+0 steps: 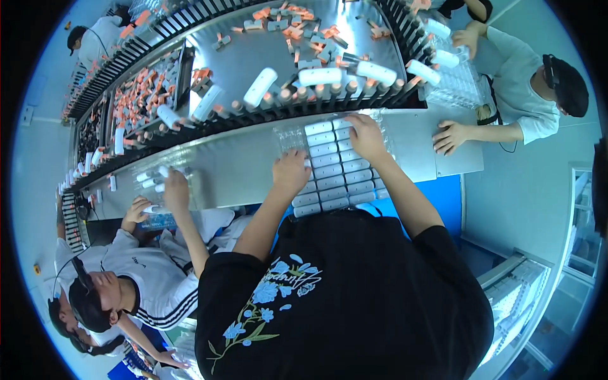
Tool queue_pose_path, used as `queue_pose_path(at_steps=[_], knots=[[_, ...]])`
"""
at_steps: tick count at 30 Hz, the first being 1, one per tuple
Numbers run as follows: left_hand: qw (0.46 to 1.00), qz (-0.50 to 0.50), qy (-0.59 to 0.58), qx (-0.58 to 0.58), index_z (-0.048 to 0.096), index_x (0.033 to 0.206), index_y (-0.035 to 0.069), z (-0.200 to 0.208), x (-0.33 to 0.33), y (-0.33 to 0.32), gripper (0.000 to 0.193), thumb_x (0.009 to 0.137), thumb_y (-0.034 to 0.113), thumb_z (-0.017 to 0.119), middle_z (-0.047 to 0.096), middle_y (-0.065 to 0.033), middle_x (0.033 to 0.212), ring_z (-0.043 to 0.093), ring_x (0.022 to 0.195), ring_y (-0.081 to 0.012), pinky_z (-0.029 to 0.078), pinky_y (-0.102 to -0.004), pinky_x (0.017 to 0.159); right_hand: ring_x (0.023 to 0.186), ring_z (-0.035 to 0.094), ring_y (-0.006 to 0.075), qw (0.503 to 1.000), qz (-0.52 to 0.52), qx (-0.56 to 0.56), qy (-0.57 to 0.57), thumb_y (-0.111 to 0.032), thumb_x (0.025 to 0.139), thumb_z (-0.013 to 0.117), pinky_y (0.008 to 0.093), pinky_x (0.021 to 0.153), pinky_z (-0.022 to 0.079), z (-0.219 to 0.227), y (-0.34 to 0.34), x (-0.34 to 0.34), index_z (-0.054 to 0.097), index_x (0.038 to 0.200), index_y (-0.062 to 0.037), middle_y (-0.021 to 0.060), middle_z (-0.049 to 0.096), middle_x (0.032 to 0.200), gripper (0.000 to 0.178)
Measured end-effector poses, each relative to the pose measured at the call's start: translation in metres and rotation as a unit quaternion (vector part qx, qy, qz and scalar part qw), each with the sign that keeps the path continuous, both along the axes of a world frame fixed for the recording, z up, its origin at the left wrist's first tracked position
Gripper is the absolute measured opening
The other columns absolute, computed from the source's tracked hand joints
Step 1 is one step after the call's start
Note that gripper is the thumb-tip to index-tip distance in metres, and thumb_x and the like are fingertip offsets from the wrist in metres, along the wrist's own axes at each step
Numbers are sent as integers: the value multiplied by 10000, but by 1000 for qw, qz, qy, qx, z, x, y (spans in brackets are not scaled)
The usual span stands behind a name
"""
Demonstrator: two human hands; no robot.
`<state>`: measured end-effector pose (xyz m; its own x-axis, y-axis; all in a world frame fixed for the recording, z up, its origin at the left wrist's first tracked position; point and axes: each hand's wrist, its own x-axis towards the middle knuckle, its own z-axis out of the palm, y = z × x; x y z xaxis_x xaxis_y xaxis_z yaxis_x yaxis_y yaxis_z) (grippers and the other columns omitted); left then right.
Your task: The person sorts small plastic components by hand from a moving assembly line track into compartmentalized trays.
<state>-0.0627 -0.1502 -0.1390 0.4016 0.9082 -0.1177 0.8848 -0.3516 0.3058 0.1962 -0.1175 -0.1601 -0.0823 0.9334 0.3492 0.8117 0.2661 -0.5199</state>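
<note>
1. Black shirt [367, 297] filled the nearest ground, its front close against the near rows; leaning in could have nudged them.

2. White pieces [327, 171] lay side by side in columns on the table [234, 174], between the two hands. Their near end seemed to reach past the table edge, so a push toward the body might have tipped that end down.

3. Left hand [291, 172] was at the left side of the rows, fingers curled beside a piece. Whether they were clamped on it I could not tell; a sideways knock there could have skewed a row.

4. Right hand [366, 137] bent over the far right corner, fingertips at the end pieces. Pinching or merely resting, I could not tell; uneven pressure might have lifted a neighbour.

5. Clear plastic [288, 136] showed beside the far rows. It looked thin, so a snag could have buckled it and shifted the pieces.

6. Beyond stood dark pegs [316, 95], with white shells [320, 76] among them, just past the right hand; a careless reach might have dislodged one.

7. Farther right, a co-worker's hand [449, 138] rested flat on the same table; a bump from there could have jogged the rows.
</note>
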Motion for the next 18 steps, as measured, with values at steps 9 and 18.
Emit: queue_pose_path(at_steps=[9, 18], knots=[[996, 21, -80, 29, 667, 1139, 120, -22, 1, -10, 317, 842, 225, 699, 621, -103, 1163, 594, 1089, -326, 490, -457, 920, 1058, 590, 351, 988, 38, -63, -133, -149, 803, 683, 466, 953, 451, -9, 28, 5, 673, 1040, -88, 138, 650, 1065, 245], [872, 234, -426, 57, 560, 1281, 13, 10, 0, -12, 344, 1025, 230, 487, 655, -176, 1106, 631, 955, -251, 520, -404, 855, 968, 658, 300, 881, -248, -30, 402, -292, 1028, 480, 429, 832, 514, -35, -106, 31, 513, 1320, -4, 186, 658, 1097, 411]])
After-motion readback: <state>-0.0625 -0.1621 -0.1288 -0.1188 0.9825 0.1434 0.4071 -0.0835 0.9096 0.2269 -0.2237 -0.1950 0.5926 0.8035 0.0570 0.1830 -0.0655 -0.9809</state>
